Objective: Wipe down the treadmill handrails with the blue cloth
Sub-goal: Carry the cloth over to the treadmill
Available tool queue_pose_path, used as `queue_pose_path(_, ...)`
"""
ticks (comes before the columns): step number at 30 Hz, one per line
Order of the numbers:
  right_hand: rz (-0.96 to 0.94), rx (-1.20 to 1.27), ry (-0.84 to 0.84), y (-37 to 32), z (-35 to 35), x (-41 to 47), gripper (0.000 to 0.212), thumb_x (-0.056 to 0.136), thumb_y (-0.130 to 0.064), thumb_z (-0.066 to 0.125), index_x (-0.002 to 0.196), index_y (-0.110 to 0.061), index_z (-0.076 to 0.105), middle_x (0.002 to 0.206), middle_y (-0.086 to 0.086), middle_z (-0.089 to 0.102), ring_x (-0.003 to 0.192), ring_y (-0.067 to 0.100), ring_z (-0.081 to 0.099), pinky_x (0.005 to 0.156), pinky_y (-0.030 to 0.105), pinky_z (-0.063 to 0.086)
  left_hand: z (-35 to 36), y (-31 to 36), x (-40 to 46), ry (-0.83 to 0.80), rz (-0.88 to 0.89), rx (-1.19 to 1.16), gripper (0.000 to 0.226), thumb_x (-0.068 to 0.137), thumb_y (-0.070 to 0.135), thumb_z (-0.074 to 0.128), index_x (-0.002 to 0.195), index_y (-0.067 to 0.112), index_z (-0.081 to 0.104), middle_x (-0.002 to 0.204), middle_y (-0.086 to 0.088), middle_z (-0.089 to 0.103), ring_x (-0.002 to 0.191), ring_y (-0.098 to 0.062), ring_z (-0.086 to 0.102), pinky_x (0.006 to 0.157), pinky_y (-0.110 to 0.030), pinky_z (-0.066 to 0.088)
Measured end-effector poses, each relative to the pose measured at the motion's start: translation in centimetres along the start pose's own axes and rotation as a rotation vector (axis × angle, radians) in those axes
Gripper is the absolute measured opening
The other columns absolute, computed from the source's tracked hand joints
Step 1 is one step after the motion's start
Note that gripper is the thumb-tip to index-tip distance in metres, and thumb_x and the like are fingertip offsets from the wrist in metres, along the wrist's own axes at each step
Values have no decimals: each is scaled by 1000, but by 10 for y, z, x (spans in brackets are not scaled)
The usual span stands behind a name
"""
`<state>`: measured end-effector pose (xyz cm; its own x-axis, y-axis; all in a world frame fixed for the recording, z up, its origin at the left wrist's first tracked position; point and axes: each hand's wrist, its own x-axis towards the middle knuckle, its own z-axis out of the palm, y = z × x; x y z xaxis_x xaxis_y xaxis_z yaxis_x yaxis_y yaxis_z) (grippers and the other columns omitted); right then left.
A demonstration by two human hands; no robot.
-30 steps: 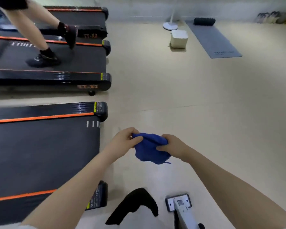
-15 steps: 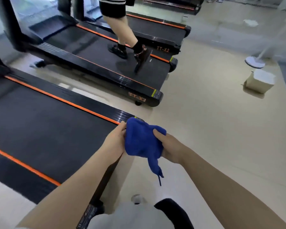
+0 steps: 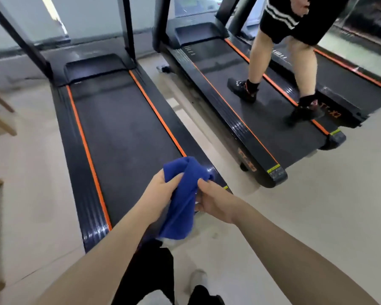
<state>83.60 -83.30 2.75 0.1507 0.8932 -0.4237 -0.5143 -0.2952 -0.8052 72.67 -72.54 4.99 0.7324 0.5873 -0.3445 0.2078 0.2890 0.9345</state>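
The blue cloth (image 3: 186,194) is held bunched up between both hands, in the near middle of the scene, above the near right corner of the nearest treadmill (image 3: 123,137). The cloth's left edge is gripped by the left hand (image 3: 161,190), with the thumb curled over the fabric, while its right side is pinched by the right hand (image 3: 213,201), fingers curled into the folds; the two hands are kept close together with only the cloth between them. A loose end of the cloth is seen hanging down below the hands. The nearest treadmill's dark belt is bordered by orange stripes, and its two black uprights (image 3: 128,29) are seen rising at the far end; the handrails themselves are cut off by the top edge. A second treadmill (image 3: 240,111) is placed just to the right, and its belt is being walked on by another person (image 3: 282,53) in black shorts and dark shoes. Pale wooden legs (image 3: 0,119) are seen at the far left edge, on the beige floor (image 3: 317,216).
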Motion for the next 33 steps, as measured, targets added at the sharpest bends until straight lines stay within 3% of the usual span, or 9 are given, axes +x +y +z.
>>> queue_pose_path(3,5,-102,71,-21,14,31,35,94,-44,45,113,-18,60,112,7,68,106,21,62,95,35,48,-14,14,21,137,109,287,27,88,11,57,114,17,55,102,5,66,93,-13,64,78,-27,54)
queue_pose_path(5,-52,-228,254,-35,18,59,29,93,-30,53,107,-7,63,111,20,67,98,26,63,89,40,48,-26,23,33,194,151,396,28,89,11,57,110,26,47,91,13,58,82,-3,57,64,-12,47)
queue_pose_path(7,-114,-295,337,-50,17,87,22,94,-19,53,104,-2,62,107,23,66,96,30,63,81,42,50,-43,34,45,239,160,449,23,91,18,55,111,27,47,91,10,58,81,-4,56,67,-15,45)
queue_pose_path(12,-215,-304,397,-92,19,156,18,95,-19,47,92,-16,64,96,12,70,92,27,66,78,41,54,-98,55,93,321,160,193,21,97,24,43,112,23,58,104,5,66,97,-10,62,79,-22,49)
queue_pose_path(16,-244,-279,331,-120,29,236,20,87,-30,60,95,-14,68,110,15,66,103,29,64,87,42,51,-148,66,154,303,171,96,20,97,24,44,111,34,53,104,16,64,94,3,62,74,-13,49)
queue_pose_path(20,-326,-260,223,-177,48,347,22,89,-26,60,78,-39,73,144,-5,40,126,13,45,104,37,37,-226,104,243,247,183,96,27,94,23,51,113,41,47,102,24,62,93,8,61,72,-11,49)
queue_pose_path(23,-232,-296,118,-248,90,413,20,94,-25,50,90,-25,69,116,-4,64,110,10,56,98,27,40,-280,174,292,225,111,44,24,96,18,44,106,39,50,103,20,63,91,8,61,74,-10,48)
queue_pose_path(26,-146,-473,85,-330,150,462,17,96,-20,45,89,-16,60,88,-2,63,83,13,56,76,26,42,-322,260,325,227,57,51,24,98,21,38,101,38,54,108,12,64,102,-3,59,88,-22,46)
queue_pose_path(33,-202,-390,-94,-472,218,523,19,92,-15,55,109,-22,57,102,-2,65,92,15,63,75,27,50,-383,409,359,484,-20,-41,22,92,24,49,81,26,68,83,4,71,83,-18,64,75,-31,48)
